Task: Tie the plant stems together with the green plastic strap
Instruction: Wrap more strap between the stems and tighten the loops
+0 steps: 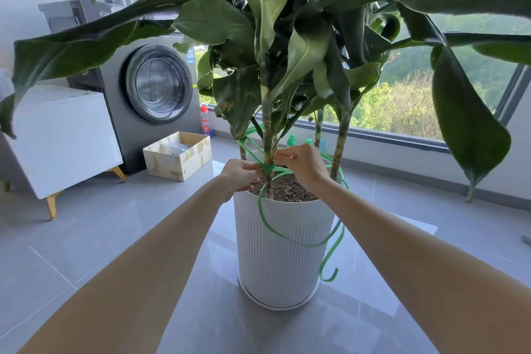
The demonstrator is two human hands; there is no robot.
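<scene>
Pinching the strap at a small knot, the left hand and right hand meet at the front stem, just above the soil near the pot's front rim. Both hands are closed on the strap. From the knot it runs back toward the other stems, and a long loose loop hangs down the pot's front. The knot looks half done. I think the next move is to pull both ends tight, without bending the stem.
</scene>
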